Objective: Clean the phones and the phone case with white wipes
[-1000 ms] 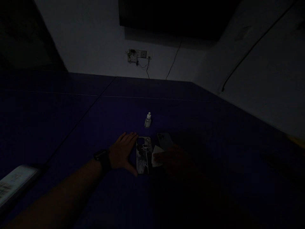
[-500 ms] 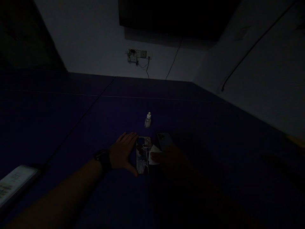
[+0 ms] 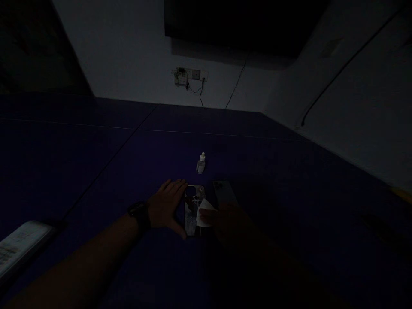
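A phone case [image 3: 190, 219] with a printed picture and a camera cutout lies flat on the dark blue surface. My left hand [image 3: 165, 208], a watch on its wrist, rests spread along the case's left edge, thumb near the lower corner. My right hand [image 3: 222, 219], mostly in shadow, presses a white tissue [image 3: 206, 207] onto the right part of the case. Just beyond that hand lies a phone [image 3: 225, 191], camera side up and partly covered by the hand. A small dropper bottle [image 3: 201, 164] with a white cap stands upright behind the case.
A white pack [image 3: 24, 242], possibly tissues, lies at the left edge. On the back wall are sockets with cables [image 3: 191, 75] beneath a dark screen [image 3: 238, 25]. A thin seam runs diagonally across the dark blue surface [image 3: 106, 167]. The room is very dim.
My right hand has slid the tissue left and slightly down, further over the phone case. My left hand keeps its place. The whole view has shifted slightly.
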`<state>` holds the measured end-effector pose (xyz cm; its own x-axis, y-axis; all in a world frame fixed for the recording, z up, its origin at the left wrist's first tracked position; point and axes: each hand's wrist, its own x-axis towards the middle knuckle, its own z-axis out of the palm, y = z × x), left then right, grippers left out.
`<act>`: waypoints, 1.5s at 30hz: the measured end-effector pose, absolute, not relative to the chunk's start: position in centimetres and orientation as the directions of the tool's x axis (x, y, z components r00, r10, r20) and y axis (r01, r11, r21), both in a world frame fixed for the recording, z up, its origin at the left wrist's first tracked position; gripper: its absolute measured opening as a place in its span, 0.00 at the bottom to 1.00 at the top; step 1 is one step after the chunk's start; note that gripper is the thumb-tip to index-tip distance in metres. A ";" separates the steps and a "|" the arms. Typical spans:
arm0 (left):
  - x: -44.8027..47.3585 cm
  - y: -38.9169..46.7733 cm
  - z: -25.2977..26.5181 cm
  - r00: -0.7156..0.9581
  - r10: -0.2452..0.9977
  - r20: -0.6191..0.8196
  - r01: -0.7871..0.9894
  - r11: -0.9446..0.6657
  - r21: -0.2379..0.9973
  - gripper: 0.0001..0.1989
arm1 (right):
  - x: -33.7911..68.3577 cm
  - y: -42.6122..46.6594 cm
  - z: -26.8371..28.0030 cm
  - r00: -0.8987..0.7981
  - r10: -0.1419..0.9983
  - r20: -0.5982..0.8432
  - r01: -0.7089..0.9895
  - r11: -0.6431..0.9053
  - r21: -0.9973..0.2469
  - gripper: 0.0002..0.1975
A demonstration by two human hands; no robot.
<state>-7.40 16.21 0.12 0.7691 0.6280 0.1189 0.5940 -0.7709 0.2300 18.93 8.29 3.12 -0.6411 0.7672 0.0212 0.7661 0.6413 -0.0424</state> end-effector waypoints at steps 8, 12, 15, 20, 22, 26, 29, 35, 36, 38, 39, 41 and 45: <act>-7.5 16.3 -0.1 0.764 0.630 0.138 0.593 -0.771 0.234 0.69 | 19.6 8.8 2.6 -0.533 0.832 0.152 0.824 0.552 -0.130 0.18; -7.5 16.4 -0.3 0.766 0.629 0.133 0.591 -0.771 0.238 0.70 | 19.8 9.4 1.9 -0.519 0.830 0.206 0.825 0.549 -0.133 0.24; -7.5 16.4 -0.3 0.764 0.631 0.134 0.593 -0.769 0.240 0.71 | 19.2 9.6 1.3 -0.585 0.796 0.155 0.793 0.601 -0.096 0.28; -7.4 16.3 0.0 0.760 0.637 0.127 0.600 -0.763 0.240 0.71 | 18.8 9.7 1.9 -0.606 0.787 0.112 0.782 0.616 -0.093 0.25; -7.3 16.3 0.1 0.758 0.644 0.106 0.608 -0.756 0.242 0.72 | 19.0 9.8 2.5 -0.556 0.826 0.093 0.822 0.563 -0.087 0.22; -7.4 16.3 0.1 0.761 0.639 0.112 0.602 -0.759 0.246 0.71 | 18.8 9.9 3.3 -0.506 0.857 0.094 0.856 0.513 -0.064 0.25; -7.5 16.3 0.0 0.763 0.633 0.130 0.594 -0.766 0.247 0.71 | 18.4 9.8 3.2 -0.523 0.847 0.097 0.845 0.530 -0.071 0.24; -7.4 16.3 -0.1 0.763 0.635 0.121 0.595 -0.763 0.253 0.71 | 18.8 9.9 2.1 -0.437 0.880 0.185 0.883 0.459 -0.100 0.22; -7.4 16.3 -0.1 0.764 0.634 0.122 0.593 -0.764 0.255 0.71 | 18.7 9.9 1.8 -0.458 0.864 0.211 0.866 0.487 -0.114 0.23; -7.4 16.3 0.0 0.763 0.634 0.130 0.591 -0.765 0.256 0.70 | 18.2 9.9 1.2 -0.513 0.824 0.242 0.823 0.552 -0.137 0.24; -7.4 16.2 0.0 0.761 0.635 0.131 0.593 -0.764 0.255 0.70 | 17.8 9.9 0.9 -0.524 0.815 0.248 0.812 0.566 -0.144 0.24; -7.4 16.2 0.0 0.760 0.637 0.125 0.597 -0.762 0.252 0.71 | 16.7 9.8 0.4 -0.519 0.822 0.233 0.820 0.556 -0.138 0.23; -7.4 16.2 0.2 0.761 0.639 0.109 0.601 -0.758 0.254 0.71 | 15.1 9.8 0.3 -0.562 0.815 0.139 0.813 0.576 -0.091 0.25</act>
<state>-7.36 16.17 0.17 0.7612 0.6393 0.1091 0.6005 -0.7583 0.2535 15.12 9.84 0.32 -0.5620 0.8154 0.1389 0.8126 0.5756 -0.0910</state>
